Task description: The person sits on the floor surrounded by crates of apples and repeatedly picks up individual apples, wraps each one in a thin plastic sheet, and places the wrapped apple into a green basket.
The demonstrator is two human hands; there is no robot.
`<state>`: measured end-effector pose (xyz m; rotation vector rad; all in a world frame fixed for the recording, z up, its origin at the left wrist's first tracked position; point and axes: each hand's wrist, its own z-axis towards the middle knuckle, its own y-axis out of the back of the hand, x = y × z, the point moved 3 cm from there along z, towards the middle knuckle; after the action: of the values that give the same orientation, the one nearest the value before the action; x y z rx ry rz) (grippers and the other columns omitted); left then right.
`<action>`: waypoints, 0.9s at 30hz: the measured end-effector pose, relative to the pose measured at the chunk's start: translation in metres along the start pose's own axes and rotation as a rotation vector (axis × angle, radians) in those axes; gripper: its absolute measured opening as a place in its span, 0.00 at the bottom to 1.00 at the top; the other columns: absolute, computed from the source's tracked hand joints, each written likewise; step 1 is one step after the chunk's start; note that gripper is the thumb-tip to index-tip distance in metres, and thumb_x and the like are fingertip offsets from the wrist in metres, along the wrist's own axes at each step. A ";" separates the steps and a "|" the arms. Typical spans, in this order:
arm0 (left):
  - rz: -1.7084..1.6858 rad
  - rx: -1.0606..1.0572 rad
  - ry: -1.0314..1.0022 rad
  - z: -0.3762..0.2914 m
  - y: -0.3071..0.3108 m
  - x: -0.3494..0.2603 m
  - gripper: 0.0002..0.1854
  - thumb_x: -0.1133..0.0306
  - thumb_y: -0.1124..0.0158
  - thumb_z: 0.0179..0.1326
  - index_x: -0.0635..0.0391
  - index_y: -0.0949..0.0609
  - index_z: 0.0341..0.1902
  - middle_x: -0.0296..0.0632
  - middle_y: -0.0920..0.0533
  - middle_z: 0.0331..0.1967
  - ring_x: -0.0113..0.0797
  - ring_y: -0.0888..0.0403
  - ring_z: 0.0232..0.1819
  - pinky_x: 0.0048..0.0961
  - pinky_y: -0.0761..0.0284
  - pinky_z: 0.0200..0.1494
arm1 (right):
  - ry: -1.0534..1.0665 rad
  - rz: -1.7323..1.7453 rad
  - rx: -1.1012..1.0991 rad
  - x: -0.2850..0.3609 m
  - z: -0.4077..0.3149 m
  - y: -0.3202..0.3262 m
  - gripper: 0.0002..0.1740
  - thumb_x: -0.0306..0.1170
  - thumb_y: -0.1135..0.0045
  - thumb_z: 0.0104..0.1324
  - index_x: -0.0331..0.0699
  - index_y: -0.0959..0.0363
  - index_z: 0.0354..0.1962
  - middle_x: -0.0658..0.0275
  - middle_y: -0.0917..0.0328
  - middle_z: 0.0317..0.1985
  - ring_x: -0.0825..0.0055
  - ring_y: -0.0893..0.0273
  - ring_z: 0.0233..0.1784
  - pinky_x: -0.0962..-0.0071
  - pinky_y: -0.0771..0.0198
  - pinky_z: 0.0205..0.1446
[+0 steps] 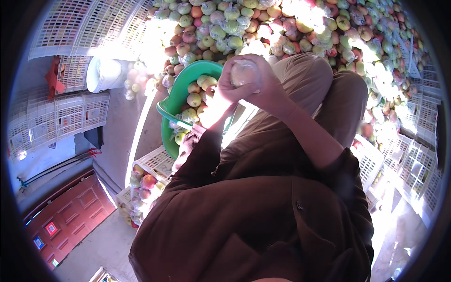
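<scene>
An apple in clear plastic film (pixel 243 74) is held above my lap between both hands. My left hand (pixel 228 86) curls around its left and lower side. From the right, my right hand (pixel 269 86) wraps over its top and far side. Just left of my hands stands a green plastic tub (pixel 171 98) with loose apples (pixel 194 99) in it, some of them in plastic film. My left forearm crosses in front of the tub's right part and hides some of the apples there.
A large heap of apples (pixel 218 31), many in film, spreads beyond my knees. White plastic crates (pixel 67 107) are stacked at left, and more crates (pixel 408 158) stand at right. A white bucket (pixel 97 74) lies tipped at left. A red panelled door (pixel 70 218) is at lower left.
</scene>
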<state>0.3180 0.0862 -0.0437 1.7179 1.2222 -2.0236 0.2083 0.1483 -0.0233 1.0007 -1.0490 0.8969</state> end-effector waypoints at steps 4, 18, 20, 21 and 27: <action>-0.009 -0.032 -0.073 -0.018 0.022 -0.006 0.36 0.83 0.37 0.45 0.55 0.33 0.62 0.40 0.27 0.52 0.34 0.28 0.54 0.29 0.31 0.57 | 0.008 0.191 0.117 0.002 0.004 -0.019 0.42 0.30 0.29 0.46 0.41 0.42 0.58 0.59 0.32 0.54 0.68 0.34 0.59 0.67 0.36 0.61; -0.312 -0.362 0.047 -0.044 0.049 0.027 0.28 0.82 0.40 0.49 0.55 0.29 0.57 0.41 0.25 0.50 0.33 0.25 0.50 0.29 0.27 0.53 | -0.039 0.110 0.261 -0.016 -0.004 -0.032 0.45 0.20 0.34 0.47 0.38 0.46 0.62 0.58 0.36 0.59 0.70 0.36 0.63 0.71 0.38 0.65; -0.349 -0.416 0.072 -0.045 0.059 0.038 0.27 0.82 0.40 0.50 0.55 0.28 0.56 0.41 0.25 0.50 0.33 0.25 0.50 0.29 0.26 0.52 | -0.150 -0.057 0.169 -0.032 -0.012 -0.037 0.46 0.20 0.38 0.48 0.37 0.49 0.64 0.51 0.38 0.60 0.65 0.33 0.61 0.70 0.34 0.62; -0.334 -0.433 0.081 -0.045 0.070 0.042 0.26 0.82 0.41 0.50 0.55 0.28 0.56 0.41 0.25 0.50 0.33 0.24 0.49 0.29 0.26 0.52 | -0.183 -0.094 0.185 -0.033 -0.013 -0.041 0.45 0.20 0.39 0.48 0.37 0.49 0.65 0.50 0.39 0.61 0.65 0.32 0.60 0.70 0.32 0.61; -0.153 -0.714 0.145 -0.049 0.150 0.060 0.22 0.83 0.41 0.51 0.56 0.27 0.52 0.41 0.22 0.44 0.41 0.21 0.44 0.43 0.20 0.45 | -0.259 -0.153 0.254 -0.052 -0.009 -0.046 0.41 0.25 0.39 0.49 0.37 0.46 0.62 0.52 0.30 0.52 0.69 0.24 0.49 0.70 0.27 0.49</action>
<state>0.4306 0.0460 -0.1621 1.4447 1.8729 -1.2776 0.2404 0.1369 -0.0845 1.4200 -1.0734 0.8013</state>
